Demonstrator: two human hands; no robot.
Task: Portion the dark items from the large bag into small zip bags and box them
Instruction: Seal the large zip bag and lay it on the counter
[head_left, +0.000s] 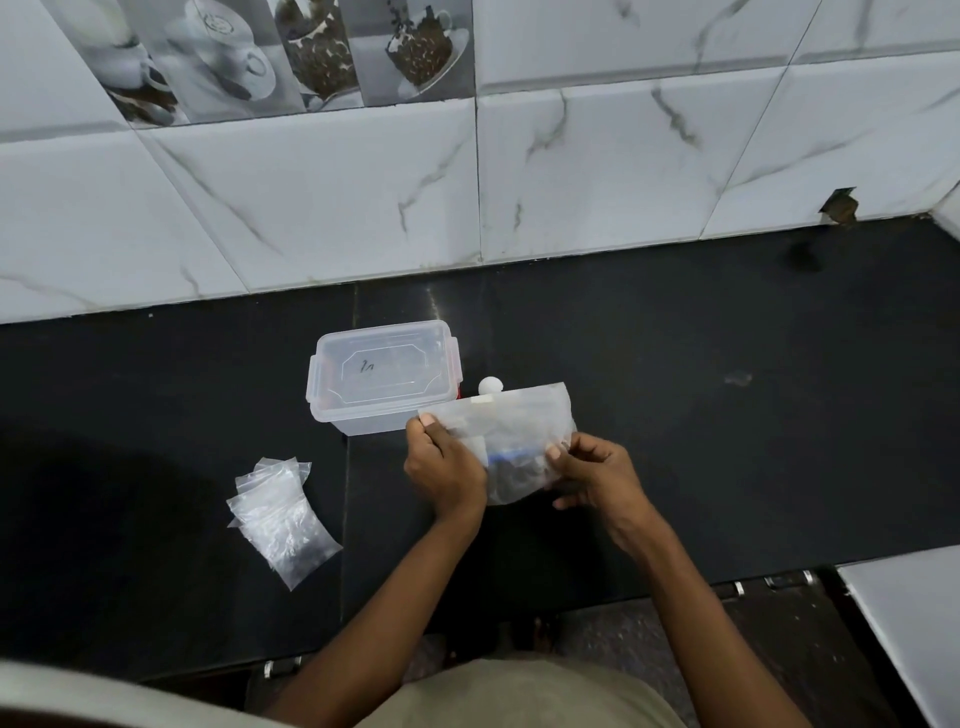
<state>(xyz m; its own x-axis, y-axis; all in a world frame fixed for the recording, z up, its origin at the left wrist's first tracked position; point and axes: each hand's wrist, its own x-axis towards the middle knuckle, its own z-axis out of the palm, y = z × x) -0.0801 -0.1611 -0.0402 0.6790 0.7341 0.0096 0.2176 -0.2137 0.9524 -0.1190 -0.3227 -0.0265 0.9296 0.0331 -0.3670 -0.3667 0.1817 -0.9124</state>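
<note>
A clear lidded box (383, 382) with red clips stands on the black counter (727, 415) just beyond the hands, a small white ball (490, 385) at its right side, and a heap of small zip bags (283, 519) lies well to the near left. The large bag (511, 431), held above the counter just right of the box, runs left to right with its dark contents sagging toward the near edge. The left hand (441, 475) pinches its left end and the right hand (589, 478) pinches its right side, fingers curled on the plastic.

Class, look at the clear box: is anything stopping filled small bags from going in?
Yes. The lid sits on the clear box, covering its opening. The large bag, held by both hands, hangs beside it.
</note>
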